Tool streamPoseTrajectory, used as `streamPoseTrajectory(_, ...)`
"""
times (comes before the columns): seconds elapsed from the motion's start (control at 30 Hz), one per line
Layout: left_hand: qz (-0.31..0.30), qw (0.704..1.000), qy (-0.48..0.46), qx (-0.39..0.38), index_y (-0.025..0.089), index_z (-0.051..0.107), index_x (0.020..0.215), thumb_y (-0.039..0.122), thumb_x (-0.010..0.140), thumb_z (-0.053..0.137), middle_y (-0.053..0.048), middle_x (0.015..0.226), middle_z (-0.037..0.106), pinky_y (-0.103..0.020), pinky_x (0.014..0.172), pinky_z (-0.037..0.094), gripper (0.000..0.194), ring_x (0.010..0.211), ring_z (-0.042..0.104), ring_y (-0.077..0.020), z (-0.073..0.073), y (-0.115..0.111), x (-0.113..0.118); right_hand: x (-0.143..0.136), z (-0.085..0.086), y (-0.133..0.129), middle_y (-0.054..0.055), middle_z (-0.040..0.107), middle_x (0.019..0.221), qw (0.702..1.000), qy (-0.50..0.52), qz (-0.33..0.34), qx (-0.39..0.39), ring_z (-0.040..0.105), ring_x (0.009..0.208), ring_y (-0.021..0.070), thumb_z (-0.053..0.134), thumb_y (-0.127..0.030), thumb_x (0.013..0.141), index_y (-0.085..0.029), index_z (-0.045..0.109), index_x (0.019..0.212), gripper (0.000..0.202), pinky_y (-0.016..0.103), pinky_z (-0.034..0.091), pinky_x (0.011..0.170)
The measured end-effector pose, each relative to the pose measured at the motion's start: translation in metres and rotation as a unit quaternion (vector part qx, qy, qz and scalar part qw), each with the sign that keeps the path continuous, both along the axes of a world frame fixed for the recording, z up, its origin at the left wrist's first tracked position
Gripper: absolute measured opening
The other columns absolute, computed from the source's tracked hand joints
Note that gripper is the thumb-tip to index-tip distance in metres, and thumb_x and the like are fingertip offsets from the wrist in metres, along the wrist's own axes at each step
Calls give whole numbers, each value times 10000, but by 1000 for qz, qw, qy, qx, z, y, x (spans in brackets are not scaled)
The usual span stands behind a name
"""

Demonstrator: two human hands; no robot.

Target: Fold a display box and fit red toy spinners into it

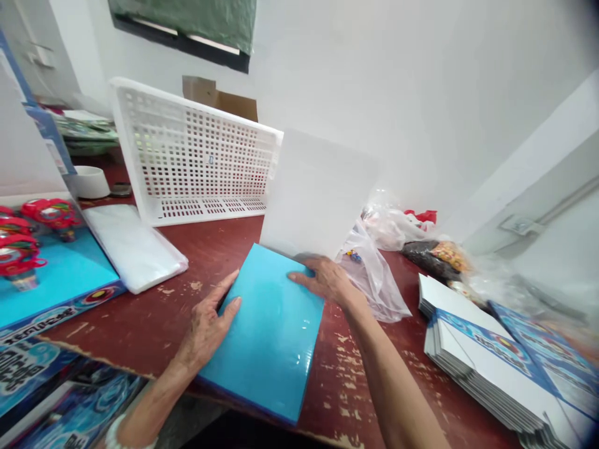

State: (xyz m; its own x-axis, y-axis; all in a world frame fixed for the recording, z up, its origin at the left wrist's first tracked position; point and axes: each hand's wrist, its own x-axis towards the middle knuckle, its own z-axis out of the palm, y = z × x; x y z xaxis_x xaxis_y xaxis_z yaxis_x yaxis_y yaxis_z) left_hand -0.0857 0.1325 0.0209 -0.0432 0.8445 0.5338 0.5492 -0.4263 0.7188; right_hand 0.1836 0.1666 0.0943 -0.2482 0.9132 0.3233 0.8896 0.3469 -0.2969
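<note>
**A:** Item one, position and lie?

**B:** Blue box, flat on the red-brown table, near edge overhanging slightly toward the person. Long axis is run from the near right corner up and away to the left; the far short end is pointed at the white sheet that is stood up just behind it.

**A:** Hands, as recorded?

**B:** Left hand is laid flat against the left long edge, thumb along the side, fingers spread on the top face; nothing is clasped, only pressed. Right hand is set on the far right corner, fingers curled over the far edge where the white sheet meets the box. Whether that sheet is pinched by the fingertips cannot be told.

**A:** Nearer hand?

**B:** Both are in contact; the box is lain between them, left at mid-length, right at the far end.

**A:** Surroundings?

**B:** White perforated crate tipped up behind; folded plastic bags to the left; stack of flat printed cartons to the right; clear bag just beside the right wrist.
</note>
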Motion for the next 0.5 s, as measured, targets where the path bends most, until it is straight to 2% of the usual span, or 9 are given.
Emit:
streamPoseTrajectory(0.1,35,994,101,36,53,591,1449,495,959,426,-190,1468,599,-456,1203,455,680,1373,588,-317,-7,2,3,0,-5,10,138,759,1196,996,42,55,-53,692,1103,304,540,-568,1007,-204,734,1204,457,419,512,959)
streamPoseTrajectory(0.17,46,985,149,70,-1,591,1425,482,980,354,-232,1460,592,-467,1186,470,698,1361,596,-335,-12,4,6,0,-10,15,139,755,1196,994,77,61,-41,687,1104,283,503,-490,1031,-179,686,1287,443,406,496,973)
streamPoseTrajectory(0.23,54,977,181,97,-48,571,1423,471,1002,300,-264,1450,589,-479,1178,474,721,1358,594,-348,-14,6,9,0,-14,19,103,762,1082,987,146,55,-28,684,1013,243,474,-445,1029,-163,709,1210,409,366,498,912)
streamPoseTrajectory(0.3,61,972,200,108,-63,580,1403,471,1013,274,-286,1435,592,-498,1169,478,729,1350,596,-363,-13,6,10,-1,-16,22,32,732,908,969,239,54,-31,655,872,190,520,-408,977,-171,745,1023,330,305,487,799)
streamPoseTrajectory(0.4,64,970,212,102,-45,609,1371,499,1013,271,-295,1420,597,-540,1147,485,734,1324,607,-388,-7,5,7,-3,-19,29,-25,647,718,927,369,42,-47,599,734,153,631,-377,859,-179,740,802,233,273,456,711)
streamPoseTrajectory(0.43,64,970,213,99,-39,606,1378,511,1012,276,-294,1413,602,-555,1141,485,739,1312,613,-395,-5,5,6,-4,-21,31,-26,650,705,905,420,44,-60,600,721,151,649,-364,835,-178,740,781,214,276,466,719)
streamPoseTrajectory(0.5,69,969,215,101,-28,589,1405,536,1007,295,-287,1396,616,-596,1140,474,750,1292,620,-413,-2,5,2,-5,-26,34,-3,705,751,841,529,66,-93,638,741,157,640,-349,842,-170,748,805,212,291,510,768)
